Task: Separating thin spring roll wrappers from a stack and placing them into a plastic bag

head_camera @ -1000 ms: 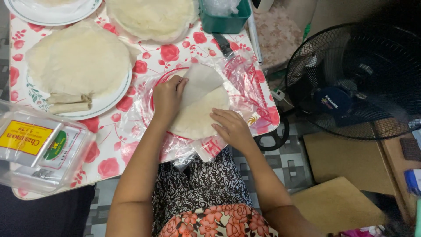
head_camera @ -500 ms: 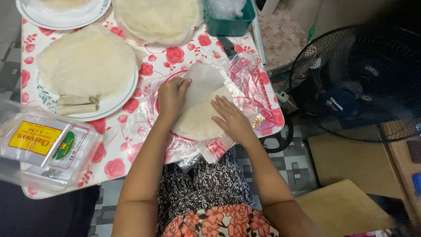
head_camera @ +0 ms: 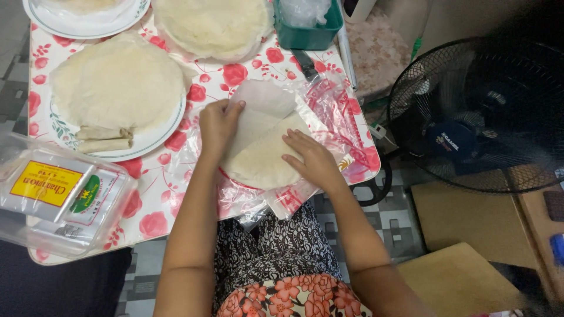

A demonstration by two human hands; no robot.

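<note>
1. Centrally, a thin round wrapper (head_camera: 261, 155), pale cream and matt, lies on a clear plastic bag with red print (head_camera: 329, 111) near the front edge of the desk (head_camera: 170, 176), which carries a white cloth patterned with red roses.
2. The wrapper's far part is lifted and partly peeled: a whiter, semi-translucent sheet (head_camera: 264, 103) stands up from the stack with a soft crease across it, while the lower part lies flat with a smooth curved rim toward the person.
3. The left hand (head_camera: 218, 123) pinches the lifted sheet at its left edge, fingers curled over it.
4. The right hand (head_camera: 311, 155) rests flat, fingers spread and unclosed, pressing on the lower right part of the wrapper.
5. To the left, a white plate with a green rim (head_camera: 150, 138) holds a larger stack of similar pale rounds (head_camera: 117, 85) and two small rolled pieces (head_camera: 104, 140) at its near edge.
6. Farther back lie another stack of rounds (head_camera: 214, 26) and a second plate (head_camera: 88, 23), both cut by the frame.
7. A green tub (head_camera: 305, 35) stands at the far right of the desk; a clear plastic box with a yellow label (head_camera: 56, 196) sits at the near left corner.
8. A black fan (head_camera: 476, 111) stands on the floor to the right.
</note>
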